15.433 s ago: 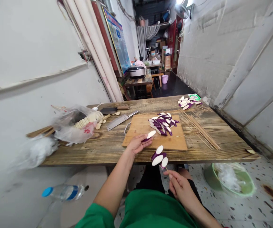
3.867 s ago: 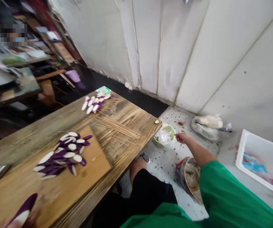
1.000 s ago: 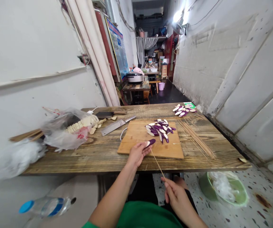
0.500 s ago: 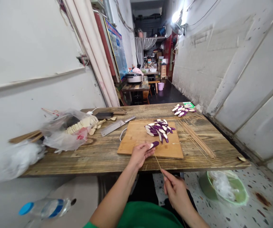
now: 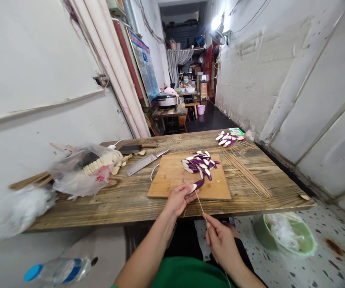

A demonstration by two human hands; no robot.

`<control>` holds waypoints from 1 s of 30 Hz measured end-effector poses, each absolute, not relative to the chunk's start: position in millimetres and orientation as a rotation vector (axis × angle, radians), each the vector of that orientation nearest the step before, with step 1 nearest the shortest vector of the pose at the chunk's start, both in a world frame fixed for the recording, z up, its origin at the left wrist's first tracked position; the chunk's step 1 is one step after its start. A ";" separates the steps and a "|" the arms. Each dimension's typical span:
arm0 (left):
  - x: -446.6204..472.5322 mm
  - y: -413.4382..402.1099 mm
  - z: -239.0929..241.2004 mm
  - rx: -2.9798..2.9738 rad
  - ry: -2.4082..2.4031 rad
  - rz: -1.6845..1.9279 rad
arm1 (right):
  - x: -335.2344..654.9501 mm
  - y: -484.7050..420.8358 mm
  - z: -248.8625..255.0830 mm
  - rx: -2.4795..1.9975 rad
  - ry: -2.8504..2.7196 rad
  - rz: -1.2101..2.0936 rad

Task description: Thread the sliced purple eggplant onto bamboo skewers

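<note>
Between the fingers of my left hand [image 5: 178,200] is an eggplant piece [image 5: 199,184], purple-skinned with a pale cut face, held over the front edge of the cutting board [image 5: 160,184]. My right hand [image 5: 220,238] pinches a thin bamboo skewer [image 5: 201,206] lower down, in front of the table. The skewer's upper tip meets the eggplant piece by my left fingers; whether it has gone in I cannot tell. Its other end sticks out below my right hand. Farther back on the board lies a pile of cut eggplant [image 5: 200,164].
Loose bamboo skewers [image 5: 247,176] lie right of the board, with skewered eggplant [image 5: 229,139] behind them. A cleaver [image 5: 142,164], a dark-bladed knife [image 5: 130,149] and a plastic bag of pale slices [image 5: 82,176] are on the left. A green bin [image 5: 262,236] stands below right.
My left hand and the eggplant piece have shifted slightly right, and the piece tilts up more. My right hand still grips the skewer in about the same place. The whole view has moved slightly.
</note>
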State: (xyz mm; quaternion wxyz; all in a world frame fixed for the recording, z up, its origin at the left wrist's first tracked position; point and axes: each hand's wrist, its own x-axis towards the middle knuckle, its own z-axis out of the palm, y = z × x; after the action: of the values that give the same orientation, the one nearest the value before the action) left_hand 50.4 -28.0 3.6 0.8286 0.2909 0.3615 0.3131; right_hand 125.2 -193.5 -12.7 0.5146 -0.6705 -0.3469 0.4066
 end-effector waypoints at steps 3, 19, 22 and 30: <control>50.7 -28.2 5.2 0.623 0.765 0.650 | 122.7 -191.0 -11.9 -1.572 -0.782 1.007; 60.3 -57.2 -4.5 0.892 0.757 0.603 | 145.5 -161.0 -17.6 -1.459 -0.733 0.947; 57.0 -32.0 -3.9 1.239 0.866 0.743 | 149.3 -169.7 -17.5 -1.432 -0.668 0.960; 79.1 45.8 -12.7 1.943 0.890 0.930 | 159.1 -174.3 -19.9 -1.413 -0.537 0.971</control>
State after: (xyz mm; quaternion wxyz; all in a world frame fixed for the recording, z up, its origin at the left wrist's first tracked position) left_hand 79.1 45.8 -12.7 0.3943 0.7661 0.3508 0.3668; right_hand 159.1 -174.3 -19.9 0.6229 -0.6153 -0.2338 0.4227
